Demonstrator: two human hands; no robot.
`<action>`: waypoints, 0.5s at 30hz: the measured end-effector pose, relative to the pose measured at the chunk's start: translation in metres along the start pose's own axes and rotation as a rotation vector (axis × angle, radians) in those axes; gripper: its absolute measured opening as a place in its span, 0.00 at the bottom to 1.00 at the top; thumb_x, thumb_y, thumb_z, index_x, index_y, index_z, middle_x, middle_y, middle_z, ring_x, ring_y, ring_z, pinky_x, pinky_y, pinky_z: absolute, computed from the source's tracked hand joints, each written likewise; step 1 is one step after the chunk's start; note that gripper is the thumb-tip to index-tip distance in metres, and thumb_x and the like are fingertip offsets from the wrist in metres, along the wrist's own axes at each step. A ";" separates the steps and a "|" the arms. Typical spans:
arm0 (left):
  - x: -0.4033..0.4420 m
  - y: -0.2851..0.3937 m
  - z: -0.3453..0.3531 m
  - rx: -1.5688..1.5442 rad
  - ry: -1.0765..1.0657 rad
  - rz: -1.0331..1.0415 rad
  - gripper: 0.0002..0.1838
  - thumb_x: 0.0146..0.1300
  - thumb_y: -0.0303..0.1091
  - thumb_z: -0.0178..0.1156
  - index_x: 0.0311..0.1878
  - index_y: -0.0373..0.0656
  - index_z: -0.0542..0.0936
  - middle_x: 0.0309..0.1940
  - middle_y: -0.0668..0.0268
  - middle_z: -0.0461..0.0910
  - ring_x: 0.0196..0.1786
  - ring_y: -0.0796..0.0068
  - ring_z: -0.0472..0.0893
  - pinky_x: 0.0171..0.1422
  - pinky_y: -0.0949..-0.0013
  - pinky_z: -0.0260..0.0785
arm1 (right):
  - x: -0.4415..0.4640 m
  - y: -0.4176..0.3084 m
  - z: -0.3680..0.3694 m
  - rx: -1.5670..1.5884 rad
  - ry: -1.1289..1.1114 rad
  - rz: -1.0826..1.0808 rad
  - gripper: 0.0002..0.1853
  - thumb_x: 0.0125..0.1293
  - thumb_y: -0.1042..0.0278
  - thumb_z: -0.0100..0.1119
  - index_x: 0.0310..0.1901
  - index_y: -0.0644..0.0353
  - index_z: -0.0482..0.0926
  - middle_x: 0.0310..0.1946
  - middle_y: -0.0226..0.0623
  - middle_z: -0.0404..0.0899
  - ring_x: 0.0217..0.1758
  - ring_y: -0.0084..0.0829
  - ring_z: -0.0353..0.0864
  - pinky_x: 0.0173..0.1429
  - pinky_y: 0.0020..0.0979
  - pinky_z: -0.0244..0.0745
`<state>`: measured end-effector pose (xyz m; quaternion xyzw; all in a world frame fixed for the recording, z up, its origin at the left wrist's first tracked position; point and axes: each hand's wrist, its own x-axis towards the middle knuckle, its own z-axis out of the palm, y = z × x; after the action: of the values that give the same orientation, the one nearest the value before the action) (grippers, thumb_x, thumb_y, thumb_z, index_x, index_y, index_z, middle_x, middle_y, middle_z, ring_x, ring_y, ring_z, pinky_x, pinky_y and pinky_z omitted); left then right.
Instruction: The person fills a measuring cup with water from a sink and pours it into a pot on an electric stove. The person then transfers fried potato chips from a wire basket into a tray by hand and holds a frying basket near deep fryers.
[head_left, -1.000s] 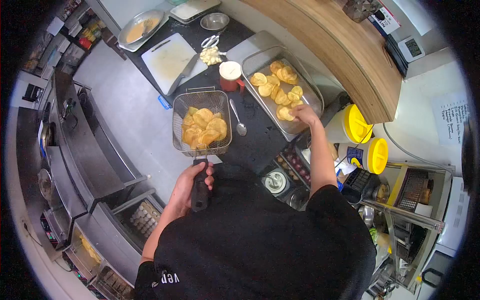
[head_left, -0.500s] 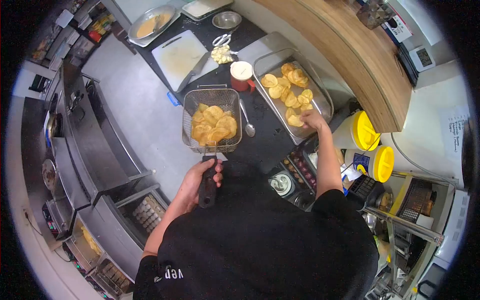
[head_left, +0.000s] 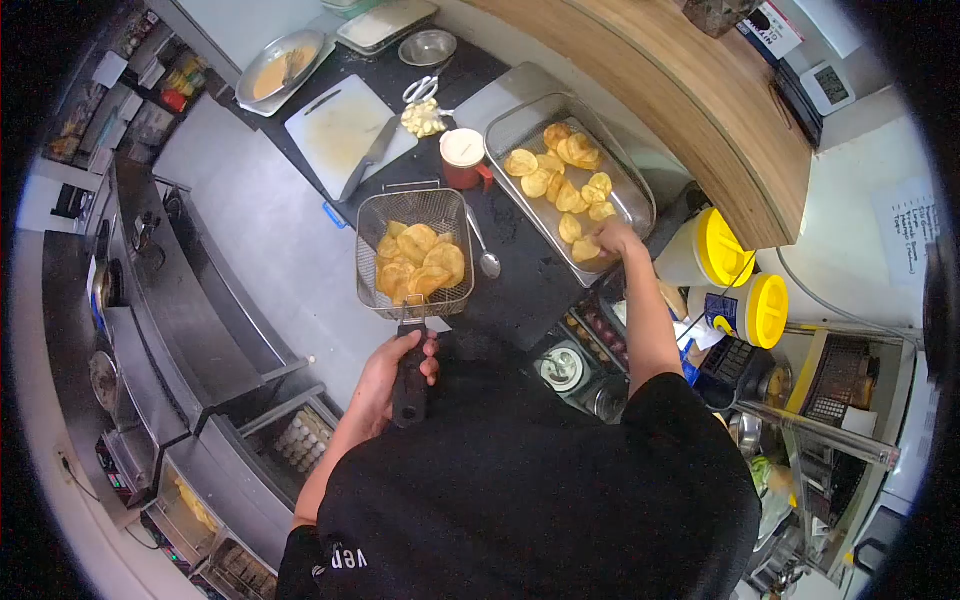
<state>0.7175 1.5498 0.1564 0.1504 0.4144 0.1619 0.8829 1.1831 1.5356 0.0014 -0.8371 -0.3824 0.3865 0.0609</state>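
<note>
My left hand [head_left: 392,372] is closed around the black handle [head_left: 410,385] of a wire fryer basket [head_left: 365,225]. Inside the basket lies a heap of large, golden, curled chips [head_left: 425,260]. My right hand [head_left: 617,238] reaches over the near end of a metal tray [head_left: 632,208], its fingers pinched on a round chip [head_left: 586,249]; the fingertips are partly hidden. More golden chips [head_left: 560,182] are spread across the tray beyond that hand. Between basket and tray, a spoon [head_left: 487,255] rests on the dark counter.
A red jug [head_left: 463,165] stands behind the spoon. Beyond the basket are a knife [head_left: 370,160], a white cutting board [head_left: 340,130], peeled garlic [head_left: 424,118] and scissors [head_left: 420,90]. Yellow-lidded tubs [head_left: 765,310] flank my right arm. A wooden ledge [head_left: 660,100] overhangs the tray.
The whole view has shifted slightly. My right hand has moved a little toward the tray's near end with the chip still in its fingers. My left hand keeps its grip on the basket handle.
</note>
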 end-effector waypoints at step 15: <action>0.003 0.002 0.009 0.036 -0.001 -0.038 0.13 0.69 0.35 0.46 0.47 0.35 0.69 0.29 0.69 0.72 0.26 0.78 0.71 0.31 0.72 0.69 | -0.050 -0.123 -0.012 0.834 -0.133 -0.407 0.15 0.62 0.65 0.61 0.44 0.70 0.79 0.30 0.37 0.81 0.31 0.26 0.82 0.35 0.25 0.78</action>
<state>0.7259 1.5520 0.1609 0.1586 0.4195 0.1373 0.8832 1.0980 1.5900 0.0890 -0.6224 -0.3538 0.5404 0.4420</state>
